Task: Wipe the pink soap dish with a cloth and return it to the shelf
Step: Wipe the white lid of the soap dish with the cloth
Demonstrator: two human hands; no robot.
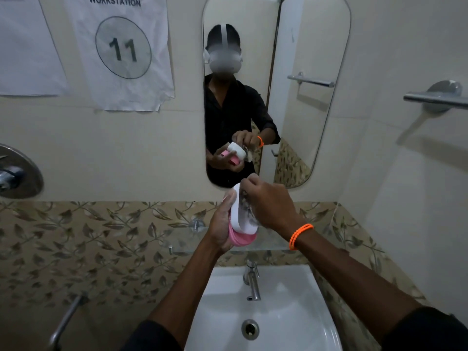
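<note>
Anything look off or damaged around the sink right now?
One thing: the workstation sign on the wall left of the mirror is wrinkled, its bottom edge curled and torn. The soap dish is held above the basin, nothing spilled.

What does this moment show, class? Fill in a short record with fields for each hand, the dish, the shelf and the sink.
left hand: grips the soap dish from the left
right hand: presses a cloth into the dish
soap dish: pink with white insert, tilted, held above the shelf
shelf: glass, below the mirror
sink: white, tap above it
</note>
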